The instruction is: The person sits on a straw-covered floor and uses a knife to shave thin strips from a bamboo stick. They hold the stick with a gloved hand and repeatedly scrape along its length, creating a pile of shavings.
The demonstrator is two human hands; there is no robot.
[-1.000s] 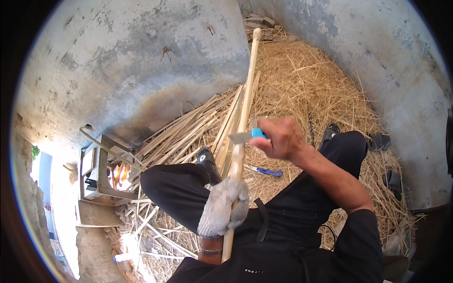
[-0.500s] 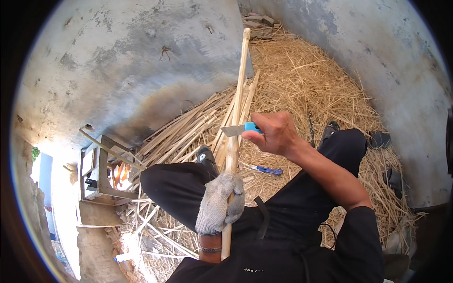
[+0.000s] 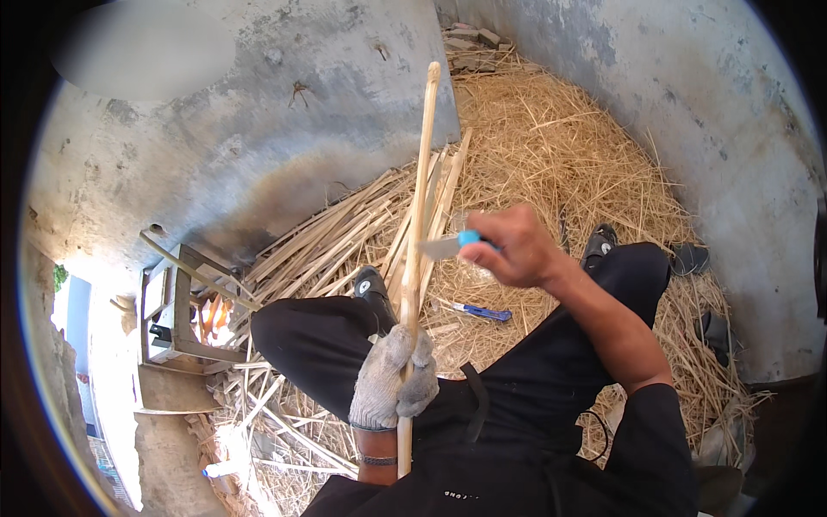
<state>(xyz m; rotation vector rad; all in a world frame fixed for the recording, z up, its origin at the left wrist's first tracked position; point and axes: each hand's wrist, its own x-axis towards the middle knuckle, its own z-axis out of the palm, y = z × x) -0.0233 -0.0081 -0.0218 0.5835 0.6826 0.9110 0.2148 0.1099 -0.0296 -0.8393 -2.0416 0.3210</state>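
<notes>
Shifted slightly down the pole since a second ago: right hand (image 3: 517, 250) and its knife (image 3: 452, 247), now at centre frame, blade tip touching the right side of the pole (image 3: 416, 233). Fingers curled tight round a blue handle, grey blade pointing left against the wood. Lower down, left hand (image 3: 392, 388) in a worn grey glove, fist closed round the same pole just above its bottom end, much where it sat before. Pole pale and stripped, running from lower centre to the top of the frame, leaning a little right.

Seated below, black trousers (image 3: 327, 345) with knees spread, a dark shoe (image 3: 372, 284) just left of the pole and another shoe (image 3: 597, 246) at right, beyond the right forearm. Lying on the straw between the legs, a second blue-handled knife (image 3: 478, 312), apart from both hands. Behind the pole, a heap of split pale sticks (image 3: 345, 233) fanned toward centre left. Covering the floor at upper right, a deep bed of golden straw (image 3: 560, 146). At left, a small wooden stool (image 3: 172, 310) beside the sticks. Enclosing the scene, a stained grey concrete wall (image 3: 258, 129).
</notes>
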